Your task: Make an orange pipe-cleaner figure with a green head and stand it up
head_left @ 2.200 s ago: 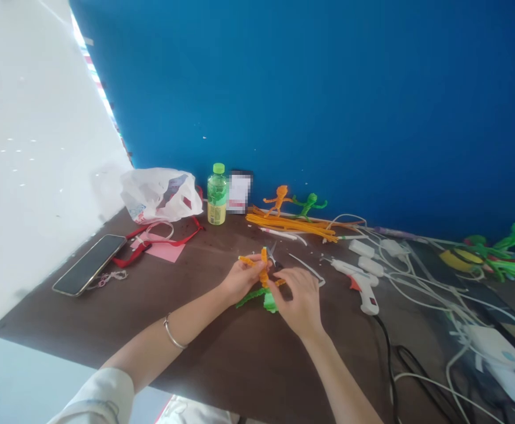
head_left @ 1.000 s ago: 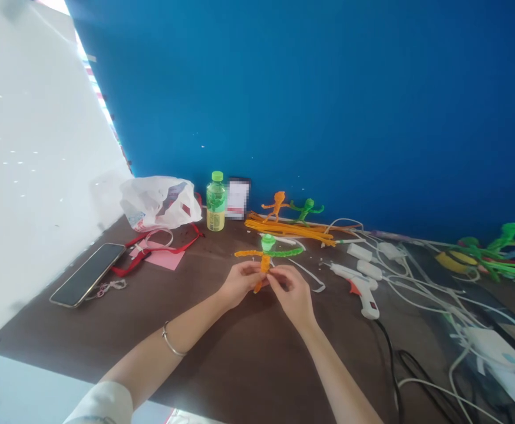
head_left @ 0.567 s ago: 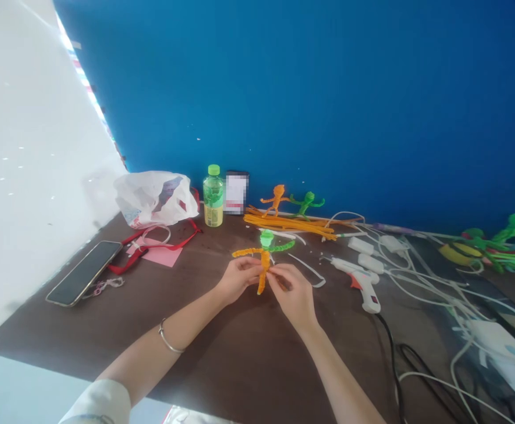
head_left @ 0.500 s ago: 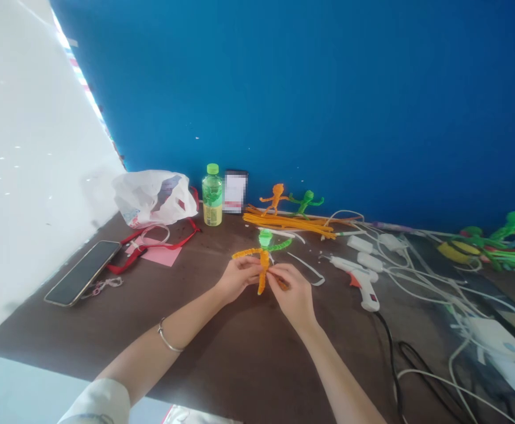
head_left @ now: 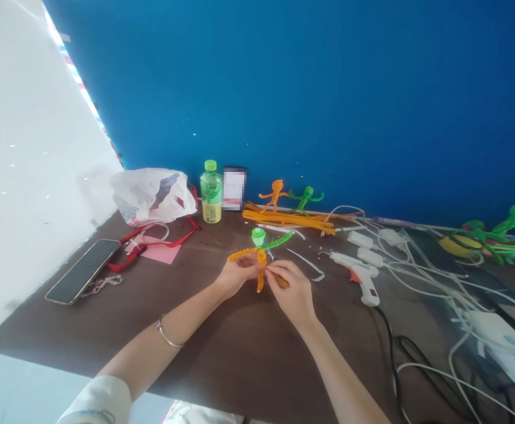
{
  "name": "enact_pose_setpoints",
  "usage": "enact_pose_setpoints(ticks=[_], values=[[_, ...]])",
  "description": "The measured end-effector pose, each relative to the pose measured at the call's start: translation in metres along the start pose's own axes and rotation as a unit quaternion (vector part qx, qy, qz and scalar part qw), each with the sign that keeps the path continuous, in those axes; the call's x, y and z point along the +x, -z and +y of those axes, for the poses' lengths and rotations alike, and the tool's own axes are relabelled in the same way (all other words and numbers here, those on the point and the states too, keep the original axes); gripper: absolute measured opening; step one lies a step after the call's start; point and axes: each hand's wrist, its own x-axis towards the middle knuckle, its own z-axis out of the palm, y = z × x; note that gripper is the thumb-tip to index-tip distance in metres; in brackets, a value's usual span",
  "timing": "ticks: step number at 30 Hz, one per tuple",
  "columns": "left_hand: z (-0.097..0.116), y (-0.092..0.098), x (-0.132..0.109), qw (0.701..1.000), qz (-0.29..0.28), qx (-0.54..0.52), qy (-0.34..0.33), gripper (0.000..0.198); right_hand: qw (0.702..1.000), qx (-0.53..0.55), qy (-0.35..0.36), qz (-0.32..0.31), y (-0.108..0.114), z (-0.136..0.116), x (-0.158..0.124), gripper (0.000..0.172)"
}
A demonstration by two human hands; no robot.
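On my feed from the head camera I have both hands over the middle of the dark brown wooden tabletop (head_left: 213,359), pinching a small orange-and-green figure of fuzzy stems (head_left: 261,257). My left hand (head_left: 238,275) grips its orange body between thumb and fingers; my right hand (head_left: 291,288) pinches from the other side, thumb and forefinger at the lower body. The figure is upright, with its green head toward the tabletop's back edge, an orange arm out to the left and a green arm raised to the right. One orange leg hangs between my hands, and more orange shows under my right fingers. I can't tell whether the foot touches the wood.

Along the back edge I see a green-capped clear bottle of yellowish drink (head_left: 211,197), then a bundle of long orange stems (head_left: 289,220), with a slim orange figure (head_left: 277,194) and a slim green figure (head_left: 308,198) upright just behind it. Near the left edge lies a black-screened phone (head_left: 83,271), well apart from my hands. To the right of my right hand rests a white glue gun with an orange trigger (head_left: 366,282), beside tangled white cables.
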Motion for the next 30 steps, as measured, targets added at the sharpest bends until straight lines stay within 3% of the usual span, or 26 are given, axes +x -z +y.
enact_pose_setpoints(ticks=[7,20,25,30], values=[[-0.0043,0.0011,-0.0004,0.999,-0.001,0.029,-0.023,0.034,0.999,0.026,-0.023,0.001,-0.0014,0.0002,-0.0021,0.01],[-0.0012,-0.0053,-0.0055,0.999,-0.032,-0.018,0.016,0.026,0.995,0.077,-0.062,-0.024,-0.0026,0.0054,-0.0024,0.008],[0.0006,-0.0057,-0.0067,0.998,-0.07,-0.007,0.003,0.025,0.995,0.072,-0.067,-0.033,-0.0035,0.0061,-0.0023,0.009],[-0.0006,-0.0066,-0.007,0.998,-0.05,-0.035,0.023,0.021,0.996,0.054,-0.065,-0.038,-0.0037,0.003,-0.0026,0.008]])
